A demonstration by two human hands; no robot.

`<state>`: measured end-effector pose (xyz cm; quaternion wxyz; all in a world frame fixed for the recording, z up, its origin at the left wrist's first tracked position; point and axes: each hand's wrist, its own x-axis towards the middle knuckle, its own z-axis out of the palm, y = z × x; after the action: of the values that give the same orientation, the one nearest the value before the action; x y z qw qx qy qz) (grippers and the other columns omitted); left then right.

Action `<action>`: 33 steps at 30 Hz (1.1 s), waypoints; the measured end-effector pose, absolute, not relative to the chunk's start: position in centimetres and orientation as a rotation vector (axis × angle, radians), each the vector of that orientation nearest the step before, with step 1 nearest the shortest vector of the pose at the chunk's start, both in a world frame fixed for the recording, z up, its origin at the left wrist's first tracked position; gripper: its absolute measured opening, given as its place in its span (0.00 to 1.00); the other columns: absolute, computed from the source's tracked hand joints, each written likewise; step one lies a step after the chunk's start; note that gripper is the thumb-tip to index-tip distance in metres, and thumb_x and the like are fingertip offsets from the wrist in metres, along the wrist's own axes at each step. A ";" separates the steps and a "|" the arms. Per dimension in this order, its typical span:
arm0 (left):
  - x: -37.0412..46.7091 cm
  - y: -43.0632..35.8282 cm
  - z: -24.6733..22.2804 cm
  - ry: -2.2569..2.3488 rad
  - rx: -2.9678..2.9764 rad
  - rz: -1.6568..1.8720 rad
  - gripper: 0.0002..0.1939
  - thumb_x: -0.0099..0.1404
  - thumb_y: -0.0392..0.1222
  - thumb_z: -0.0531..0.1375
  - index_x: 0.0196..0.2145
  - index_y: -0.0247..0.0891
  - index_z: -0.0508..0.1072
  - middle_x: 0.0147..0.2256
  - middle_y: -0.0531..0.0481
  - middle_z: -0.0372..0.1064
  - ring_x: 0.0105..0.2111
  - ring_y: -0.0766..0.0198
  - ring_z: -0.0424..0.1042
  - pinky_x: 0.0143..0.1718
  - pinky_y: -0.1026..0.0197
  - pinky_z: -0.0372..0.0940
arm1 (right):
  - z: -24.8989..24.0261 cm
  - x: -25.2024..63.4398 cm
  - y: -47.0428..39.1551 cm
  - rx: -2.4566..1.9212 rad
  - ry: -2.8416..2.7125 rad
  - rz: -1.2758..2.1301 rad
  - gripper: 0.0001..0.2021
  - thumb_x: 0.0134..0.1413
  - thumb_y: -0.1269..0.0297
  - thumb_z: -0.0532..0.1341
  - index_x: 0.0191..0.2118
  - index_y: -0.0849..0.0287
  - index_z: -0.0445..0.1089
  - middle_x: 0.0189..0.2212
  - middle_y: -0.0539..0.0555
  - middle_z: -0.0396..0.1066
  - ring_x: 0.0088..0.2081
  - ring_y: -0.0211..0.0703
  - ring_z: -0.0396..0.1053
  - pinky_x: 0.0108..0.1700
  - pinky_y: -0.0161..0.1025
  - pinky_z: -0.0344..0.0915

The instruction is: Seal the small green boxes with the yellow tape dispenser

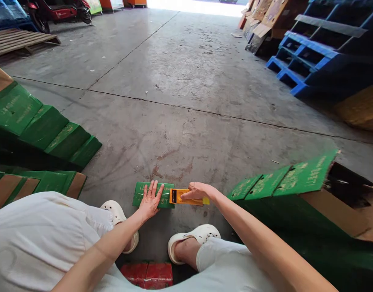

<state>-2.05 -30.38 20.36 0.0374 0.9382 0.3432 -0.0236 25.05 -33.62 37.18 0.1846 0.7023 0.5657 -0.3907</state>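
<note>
My left hand lies flat with fingers spread on top of a small green carton with pale printed lettering. The carton rests on the floor between and just ahead of my feet. My right hand is closed over a flat orange item with a black patch at its left end and a yellow bit at its right. That left end meets the carton's right side. I cannot make out exactly what the orange item is, and some of my right fingers are hidden.
Green cartons are stacked at left; a large open green carton stands at right. Red boxes sit below me. Farther off are blue pallets, a wooden pallet and a red scooter on the concrete floor.
</note>
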 end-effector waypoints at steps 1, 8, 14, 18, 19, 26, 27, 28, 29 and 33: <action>-1.0 -30.6 20.5 1.035 2.873 -0.084 0.71 0.52 0.56 0.76 0.79 0.37 0.38 0.77 0.27 0.35 0.77 0.35 0.35 0.73 0.31 0.38 | 37.3 24.9 -33.5 1.979 1.591 -1.110 0.27 0.54 0.39 0.67 0.44 0.60 0.82 0.43 0.64 0.83 0.41 0.58 0.79 0.29 0.40 0.62; 1.8 -31.2 20.6 0.944 2.849 -0.004 0.71 0.53 0.56 0.73 0.78 0.34 0.34 0.75 0.27 0.45 0.76 0.35 0.41 0.74 0.32 0.35 | 37.3 25.7 -33.6 1.923 1.582 -1.216 0.28 0.51 0.35 0.66 0.38 0.60 0.81 0.35 0.61 0.81 0.37 0.56 0.78 0.29 0.40 0.62; 1.1 -31.2 20.4 0.932 2.843 0.048 0.68 0.54 0.52 0.73 0.78 0.37 0.37 0.74 0.30 0.48 0.75 0.36 0.45 0.74 0.36 0.39 | 37.4 29.0 -34.7 1.812 1.651 -1.484 0.32 0.52 0.28 0.61 0.29 0.57 0.75 0.26 0.51 0.70 0.28 0.44 0.68 0.28 0.38 0.56; 1.1 -31.4 20.4 0.933 2.830 0.062 0.68 0.54 0.51 0.72 0.78 0.37 0.35 0.74 0.31 0.48 0.75 0.38 0.45 0.75 0.37 0.40 | 38.8 32.1 -35.6 1.747 1.623 -1.529 0.33 0.47 0.26 0.62 0.28 0.56 0.72 0.26 0.50 0.67 0.27 0.42 0.64 0.28 0.37 0.53; 1.0 -31.4 20.5 0.933 2.828 0.058 0.68 0.54 0.51 0.72 0.79 0.37 0.34 0.74 0.31 0.48 0.75 0.38 0.45 0.75 0.37 0.40 | 39.0 32.9 -36.0 1.757 1.588 -1.542 0.32 0.46 0.26 0.63 0.28 0.56 0.73 0.26 0.50 0.68 0.27 0.42 0.64 0.28 0.37 0.53; 0.8 -31.4 21.0 0.926 2.835 -0.002 0.69 0.56 0.56 0.73 0.79 0.37 0.35 0.75 0.30 0.46 0.75 0.37 0.44 0.75 0.38 0.39 | 39.4 36.4 -39.1 1.857 1.406 -1.708 0.28 0.44 0.31 0.68 0.30 0.56 0.76 0.28 0.51 0.71 0.28 0.43 0.65 0.29 0.38 0.54; 0.7 -31.4 21.1 0.921 2.835 -0.009 0.69 0.56 0.56 0.73 0.79 0.38 0.34 0.75 0.31 0.46 0.75 0.37 0.45 0.75 0.38 0.38 | 39.3 36.8 -39.5 1.873 1.392 -1.708 0.28 0.44 0.32 0.68 0.30 0.56 0.76 0.27 0.51 0.71 0.28 0.43 0.65 0.29 0.39 0.53; 0.7 -31.4 21.2 0.918 2.836 -0.016 0.69 0.56 0.56 0.73 0.79 0.39 0.34 0.75 0.31 0.46 0.75 0.37 0.45 0.75 0.37 0.38 | 39.1 37.2 -39.9 1.895 1.382 -1.687 0.27 0.44 0.33 0.68 0.30 0.56 0.76 0.27 0.51 0.71 0.27 0.43 0.65 0.28 0.39 0.53; 0.8 -31.5 21.2 0.920 2.837 -0.023 0.69 0.56 0.56 0.73 0.79 0.40 0.34 0.75 0.31 0.46 0.75 0.36 0.45 0.75 0.37 0.38 | 38.9 37.4 -40.3 1.919 1.377 -1.650 0.26 0.45 0.33 0.68 0.29 0.56 0.76 0.26 0.51 0.71 0.27 0.43 0.65 0.28 0.39 0.52; 1.1 -31.9 21.6 0.957 2.856 -0.062 0.69 0.56 0.57 0.73 0.79 0.43 0.33 0.75 0.30 0.45 0.75 0.35 0.44 0.74 0.32 0.37 | 37.5 37.1 -41.1 1.976 1.415 -1.454 0.24 0.50 0.37 0.66 0.28 0.56 0.74 0.27 0.52 0.72 0.28 0.44 0.68 0.28 0.38 0.53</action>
<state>1.08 -31.93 21.62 0.0644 0.9460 0.3171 -0.0206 37.07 -41.05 37.53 0.1541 0.6894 0.4937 -0.5072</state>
